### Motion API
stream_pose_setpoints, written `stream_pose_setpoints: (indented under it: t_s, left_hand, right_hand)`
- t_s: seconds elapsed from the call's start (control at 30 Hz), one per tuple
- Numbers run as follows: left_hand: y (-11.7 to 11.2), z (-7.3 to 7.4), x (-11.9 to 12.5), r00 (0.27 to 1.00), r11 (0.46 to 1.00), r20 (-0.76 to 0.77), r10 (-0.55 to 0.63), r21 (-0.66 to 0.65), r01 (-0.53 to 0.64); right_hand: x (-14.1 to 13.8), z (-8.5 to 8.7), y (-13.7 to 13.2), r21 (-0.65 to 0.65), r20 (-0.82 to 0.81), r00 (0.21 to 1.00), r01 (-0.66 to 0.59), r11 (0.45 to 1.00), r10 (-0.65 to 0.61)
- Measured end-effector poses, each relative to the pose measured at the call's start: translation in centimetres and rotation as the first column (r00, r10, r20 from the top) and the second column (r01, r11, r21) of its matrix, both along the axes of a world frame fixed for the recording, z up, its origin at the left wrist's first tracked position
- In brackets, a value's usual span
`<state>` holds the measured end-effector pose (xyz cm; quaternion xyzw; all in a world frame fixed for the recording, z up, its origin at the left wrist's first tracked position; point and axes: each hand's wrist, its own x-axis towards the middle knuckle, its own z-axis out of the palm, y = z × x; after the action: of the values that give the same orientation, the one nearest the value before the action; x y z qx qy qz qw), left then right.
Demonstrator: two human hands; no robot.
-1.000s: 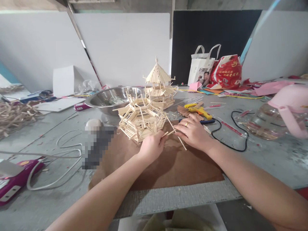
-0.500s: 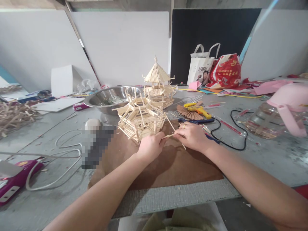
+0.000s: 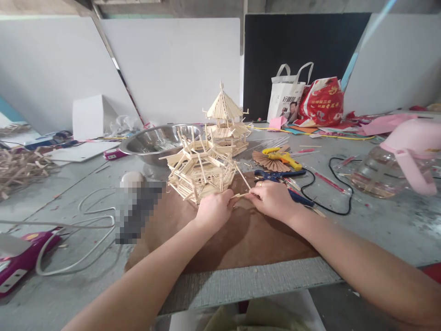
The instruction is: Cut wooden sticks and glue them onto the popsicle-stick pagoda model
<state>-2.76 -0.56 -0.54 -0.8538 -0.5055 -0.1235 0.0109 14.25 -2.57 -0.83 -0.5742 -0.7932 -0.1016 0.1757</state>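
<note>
I read "好咖啡" on one white bag [image 3: 279, 99], upper right of the frame. At centre, I have left hand [image 3: 214, 209] and right hand [image 3: 274, 198] both pinching one thin stick [image 3: 242, 195], below two stick models [image 3: 202, 171].

Pink-lidded jug [image 3: 387, 165], red bag [image 3: 320, 102] beside white bag [image 3: 282, 99], purple power strip [image 3: 30, 253]

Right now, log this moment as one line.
left hand: pinching thin wood | right hand: pinching its other end | open-topped stick model: beyond left hand | yellow glue gun: beyond right hand
</note>
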Motion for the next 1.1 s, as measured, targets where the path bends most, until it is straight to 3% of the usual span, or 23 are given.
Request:
stream_pose_setpoints:
  t_s: [0.17,0.33,0.47,0.57,0.83,1.1]
  left_hand:
    - [0.0,-0.4,0.4,0.998,0.998,0.065,-0.002,-0.062,0.006]
    - [1.0,-0.1,-0.3,0.909,0.962,0.414,-0.041,-0.23,0.148]
    - [0.9,0.2,-0.2,0.758,0.812,0.652,0.023,-0.455,0.366]
    - [0.6,0.1,0.1,0.658,0.7,0.742,0.13,-0.539,0.469]
    - [0.6,-0.4,0.4,0.448,0.566,0.849,0.281,-0.524,0.636]
    - [0.6,-0.8,0.4,0.474,0.548,0.83,0.295,-0.553,0.627]
  right_hand:
    - [0.8,-0.2,1.0,-0.025,0.031,0.991,0.133,0.991,-0.133]
    - [2.0,-0.2,1.6,0.0,-0.09,0.992,0.092,0.996,-0.092]
    - [2.0,-0.4,1.5,0.006,-0.241,0.97,-0.034,0.999,0.035]
    - [1.6,-0.5,1.2,0.022,-0.347,0.93,-0.124,0.992,0.124]
    - [1.0,0.3,0.2,-0.003,-0.532,0.819,-0.256,0.967,0.215]
    - [1.1,-0.7,1.2,0.015,-0.523,0.828,-0.227,0.974,0.201]
